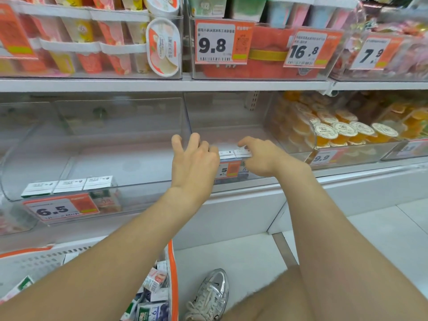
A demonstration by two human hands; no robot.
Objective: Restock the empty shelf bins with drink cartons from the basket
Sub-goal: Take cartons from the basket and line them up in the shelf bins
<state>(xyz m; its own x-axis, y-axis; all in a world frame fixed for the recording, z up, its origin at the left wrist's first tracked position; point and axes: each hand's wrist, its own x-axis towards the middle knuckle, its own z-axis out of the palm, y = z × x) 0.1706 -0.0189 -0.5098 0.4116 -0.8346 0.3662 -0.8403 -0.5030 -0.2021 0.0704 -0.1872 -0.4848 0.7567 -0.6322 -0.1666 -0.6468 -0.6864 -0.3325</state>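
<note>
A short row of drink cartons (235,153) is seen at the front edge of the shelf, inside the middle bin (231,133), apparently being squared up facing outward. The left hand (194,161) is held beside them, fingers spread. The right hand (261,158) is laid on them with the forefinger out; whether anything is pinched cannot be told. More cartons are seen in the basket (173,265) below.

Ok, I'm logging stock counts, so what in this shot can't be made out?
Head view only:
1. The cartons in the middle bin: their count is hidden behind the left hand and right hand; whether either grips one is unclear.
2. That bin's price tag: mostly covered by both hands.
3. The basket: contents largely hidden by the left forearm and cut by the bottom edge.
</note>
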